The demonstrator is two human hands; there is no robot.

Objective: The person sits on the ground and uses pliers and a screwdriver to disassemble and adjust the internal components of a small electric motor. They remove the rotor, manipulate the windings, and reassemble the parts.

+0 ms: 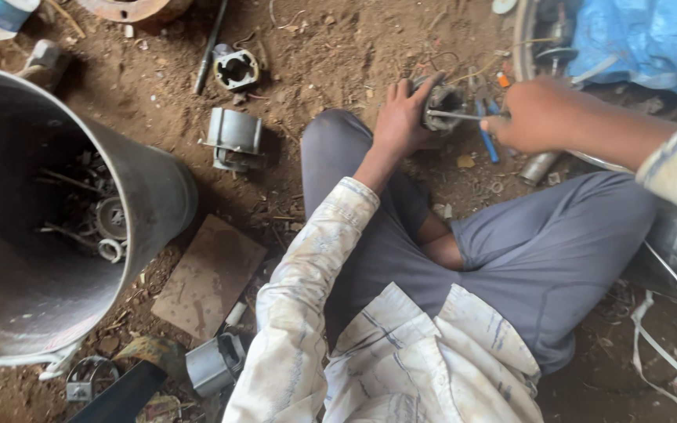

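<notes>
1. The left hand (401, 117) is gripping a small round metal housing (442, 103) on the dirt at 12 o'clock, probably to steady it.
2. The right hand (533, 116) is closing around a thin screwdriver (452, 115), pushing its tip into the housing.
3. Blue pliers (486, 129) are lying just beside, within reach.
4. A big steel drum (143, 188) is standing at 9 o'clock, collecting scrap parts.

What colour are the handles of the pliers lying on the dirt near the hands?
Blue. The pliers lie on the ground beside the right hand, seen in the head view.
</notes>
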